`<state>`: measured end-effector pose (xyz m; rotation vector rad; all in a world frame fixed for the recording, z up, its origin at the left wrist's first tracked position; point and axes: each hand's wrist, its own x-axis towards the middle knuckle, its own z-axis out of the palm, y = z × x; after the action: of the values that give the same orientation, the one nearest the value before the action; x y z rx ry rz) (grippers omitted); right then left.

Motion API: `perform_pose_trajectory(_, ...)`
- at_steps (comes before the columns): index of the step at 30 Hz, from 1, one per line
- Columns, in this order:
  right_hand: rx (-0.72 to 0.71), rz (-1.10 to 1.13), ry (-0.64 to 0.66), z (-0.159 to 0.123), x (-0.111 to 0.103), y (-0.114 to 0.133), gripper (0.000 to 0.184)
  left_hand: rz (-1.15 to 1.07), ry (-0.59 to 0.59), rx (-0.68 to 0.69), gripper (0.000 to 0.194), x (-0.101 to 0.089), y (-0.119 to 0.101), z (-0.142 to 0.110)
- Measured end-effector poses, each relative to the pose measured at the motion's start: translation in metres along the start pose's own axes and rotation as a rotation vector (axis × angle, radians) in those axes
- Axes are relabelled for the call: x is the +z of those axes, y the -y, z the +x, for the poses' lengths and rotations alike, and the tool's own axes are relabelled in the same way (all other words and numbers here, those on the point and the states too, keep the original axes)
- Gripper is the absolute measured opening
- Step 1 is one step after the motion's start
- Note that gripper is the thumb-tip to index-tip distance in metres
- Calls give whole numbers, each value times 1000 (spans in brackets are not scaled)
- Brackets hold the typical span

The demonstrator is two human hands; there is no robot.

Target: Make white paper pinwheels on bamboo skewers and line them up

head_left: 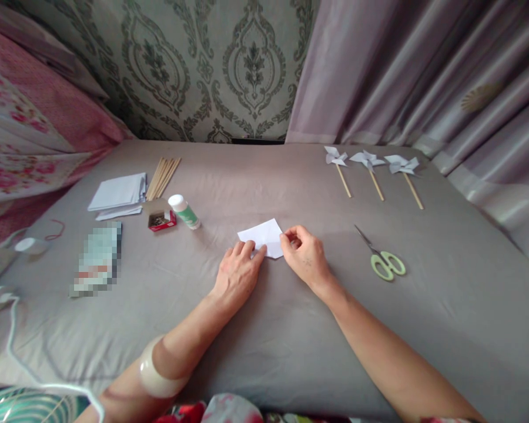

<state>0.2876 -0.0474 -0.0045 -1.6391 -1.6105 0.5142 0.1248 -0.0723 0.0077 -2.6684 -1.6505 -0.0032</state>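
Readable text: 0 | glue stick label (pixel 187 215): illegible | pale item (pixel 97 255): pixelated

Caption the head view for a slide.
Left hand and right hand touching white paper; scissors, three pinwheels at right.

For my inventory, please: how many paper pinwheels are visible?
3: left pinwheel, middle pinwheel and right pinwheel, in a row on the grey cloth, at its far right.

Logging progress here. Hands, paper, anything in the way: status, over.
Left hand on white paper, right hand at its right edge. Paper lying on grey cloth. Scissors off to the right, not touching paper.
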Motion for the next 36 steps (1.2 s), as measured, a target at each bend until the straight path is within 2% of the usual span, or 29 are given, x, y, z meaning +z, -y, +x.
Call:
perform_pose_trajectory(4,-166,-58,-34,-5,2,-4,11,-15,-34,-9,35,0,0,-1)
perform_pose_trajectory(10,-380,-187,108,-7,1,-2,25,-38,-113,4,28,-2,1,-5)
perform_pose_trajectory(16,-439,-315,194,-7,4,1,29,-49,-160,-7,24,-5,2,-8)
perform_pose_trajectory(27,-485,-399,229,-7,7,5,25,-70,-120,-5,23,-4,1,-8)
perform_pose_trajectory(29,-480,-359,216,-6,7,5,26,-71,-132,1,22,-5,1,-8)
perform_pose_trajectory(31,-432,-247,144,-3,5,1,28,-69,-149,12,23,-5,1,-9)
perform_pose_trajectory(34,-244,-55,-73,4,2,-9,28,-71,-175,37,25,-7,1,-9)
perform_pose_trajectory(36,-84,9,-164,7,1,-16,26,-73,-173,64,26,-7,-1,-8)
